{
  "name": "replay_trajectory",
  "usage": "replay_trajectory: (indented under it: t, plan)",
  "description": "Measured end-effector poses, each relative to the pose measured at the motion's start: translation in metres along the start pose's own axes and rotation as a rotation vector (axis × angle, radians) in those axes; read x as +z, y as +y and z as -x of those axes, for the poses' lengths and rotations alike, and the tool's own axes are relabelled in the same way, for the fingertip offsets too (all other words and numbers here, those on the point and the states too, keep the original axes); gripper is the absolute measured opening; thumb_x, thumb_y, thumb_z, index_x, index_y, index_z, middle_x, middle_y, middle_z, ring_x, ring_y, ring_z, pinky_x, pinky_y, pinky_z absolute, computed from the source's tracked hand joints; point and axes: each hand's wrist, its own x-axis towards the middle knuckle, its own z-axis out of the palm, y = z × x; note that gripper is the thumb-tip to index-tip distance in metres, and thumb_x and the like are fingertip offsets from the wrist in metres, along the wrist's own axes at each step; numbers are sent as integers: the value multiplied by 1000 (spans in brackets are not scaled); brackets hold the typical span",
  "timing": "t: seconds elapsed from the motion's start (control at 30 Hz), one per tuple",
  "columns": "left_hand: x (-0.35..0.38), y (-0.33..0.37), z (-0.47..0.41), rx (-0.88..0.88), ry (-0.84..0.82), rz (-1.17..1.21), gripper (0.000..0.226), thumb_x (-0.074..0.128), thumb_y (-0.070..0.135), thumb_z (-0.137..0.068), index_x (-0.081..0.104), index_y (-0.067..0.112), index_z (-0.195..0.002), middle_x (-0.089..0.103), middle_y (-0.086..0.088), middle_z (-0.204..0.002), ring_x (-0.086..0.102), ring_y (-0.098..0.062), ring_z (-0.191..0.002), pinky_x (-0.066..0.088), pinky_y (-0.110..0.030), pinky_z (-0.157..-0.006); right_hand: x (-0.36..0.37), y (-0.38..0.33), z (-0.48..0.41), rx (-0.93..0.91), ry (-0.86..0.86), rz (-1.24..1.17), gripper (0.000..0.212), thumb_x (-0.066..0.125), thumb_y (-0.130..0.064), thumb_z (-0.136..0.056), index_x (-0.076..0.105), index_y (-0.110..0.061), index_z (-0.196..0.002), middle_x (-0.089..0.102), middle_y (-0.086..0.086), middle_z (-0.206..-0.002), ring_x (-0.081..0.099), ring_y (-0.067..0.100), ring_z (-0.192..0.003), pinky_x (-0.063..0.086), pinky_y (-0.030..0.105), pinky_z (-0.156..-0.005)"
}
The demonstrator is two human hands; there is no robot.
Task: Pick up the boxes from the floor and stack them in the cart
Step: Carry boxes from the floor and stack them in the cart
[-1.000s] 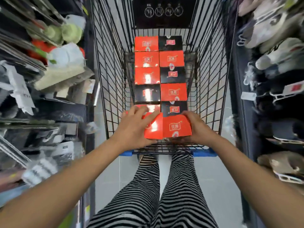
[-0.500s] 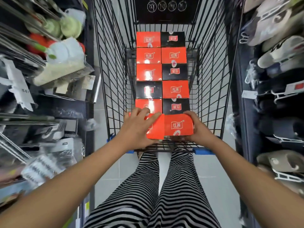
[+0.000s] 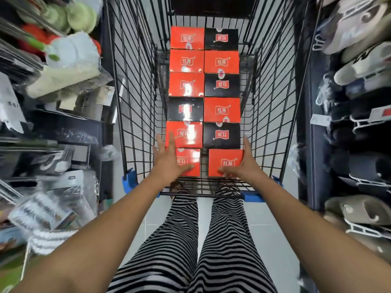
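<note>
A black wire cart [image 3: 135, 106] stands in front of me, and two rows of red and black boxes [image 3: 222, 109] lie flat on its floor. At the near end lie two more red boxes with a narrow gap between them. My left hand [image 3: 169, 161] grips the left red box [image 3: 189, 158] along its left side, thumb over its near corner. My right hand [image 3: 246, 163] grips the right red box [image 3: 224, 160] along its right side. Both boxes sit low, level with the rows.
Store shelves close in on both sides: cleaning brushes and packaged goods [image 3: 63, 68] on the left, slippers [image 3: 359, 66] on the right. My legs in striped trousers [image 3: 190, 240] stand on pale floor tiles just behind the cart's blue-cornered rear edge [image 3: 251, 196].
The two red boxes were held pressed together above the cart's near end. They have gone down into the cart and moved apart, one under each hand.
</note>
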Motion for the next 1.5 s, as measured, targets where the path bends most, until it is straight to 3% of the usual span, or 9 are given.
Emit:
replay_trajectory:
  t: [0.1, 0.2, 0.3, 0.5, 0.6, 0.77, 0.93, 1.23, 1.5]
  plan:
    - [2, -8, -11, -59, -9, 246, 130, 84, 42, -67, -14, 25, -152, 4, -11, -161, 16, -24, -146, 18, -39, -118, 2, 2, -7, 12, 6, 4, 147, 95, -38, -38, -4, -49, -146, 57, 10, -133, 61, 33, -112, 50, 53, -96]
    - [5, -21, -21, -81, -9, 329, 138, 81, 63, -45, -6, 41, -150, 35, 3, -152, 39, -19, -136, 36, -45, -111, 7, 4, -9, 10, 6, 31, 148, 92, -54, -29, -2, -52, -144, 39, 6, -151, 50, 27, -129, 47, 50, -102]
    - [11, -29, -26, -90, -9, 320, 138, 79, 70, -42, -8, 48, -147, 33, 2, -153, 37, -20, -137, 37, -48, -110, 12, 6, -13, -17, 23, 56, 149, 89, -50, -32, -10, -57, -142, 36, 6, -152, 47, 25, -131, 47, 48, -103]
    - [3, -2, -8, -90, -47, 164, 121, 73, 42, -81, -32, 34, -142, 4, -17, -158, 26, -31, -142, 26, -42, -115, 13, -7, -1, -51, 8, 434, 121, 81, -35, -75, -19, -56, -141, 25, 19, -152, 31, 33, -139, 32, 41, -111]
    - [-3, 11, 0, -122, -34, 39, 112, 67, 45, -85, -24, 26, -148, -3, -23, -158, 21, -36, -143, 25, -43, -116, 5, -14, 2, -76, -47, 559, 123, 79, -44, -73, -28, -62, -132, 35, 20, -147, 45, 33, -130, 40, 42, -106]
    - [-26, 28, 37, -53, 42, -173, 92, 56, 45, -92, -7, 20, -153, -7, -20, -159, 12, -36, -146, 20, -41, -116, -2, -47, 16, -93, -49, 859, 115, 76, -43, -77, -9, -30, -153, 33, 24, -142, 49, 37, -123, 44, 43, -102]
    - [-35, 26, 107, -92, 307, -77, 83, 56, 42, -92, 5, 21, -154, 8, -17, -160, 17, -32, -145, 23, -39, -113, 12, -86, 47, -374, -46, 1162, 92, 63, -35, -85, 5, -15, -154, 37, 24, -141, 43, 39, -125, 43, 44, -101]
    - [48, -38, 264, -405, 717, 222, 75, 57, 39, -92, 19, 14, -152, 24, -18, -155, 27, -35, -141, 28, -46, -113, 125, -95, 142, -881, -380, 1136, 60, 59, -24, -83, 44, 4, -134, 52, 27, -122, 47, 42, -116, 36, 41, -94]
    - [177, -120, 414, -866, 818, 403, 79, 55, 43, -91, 14, 17, -153, 21, -19, -156, 23, -33, -143, 23, -42, -115, 257, 5, 259, -1043, -870, 1665, 66, 58, -33, -91, 31, -13, -148, 40, 17, -143, 37, 35, -131, 32, 37, -109]
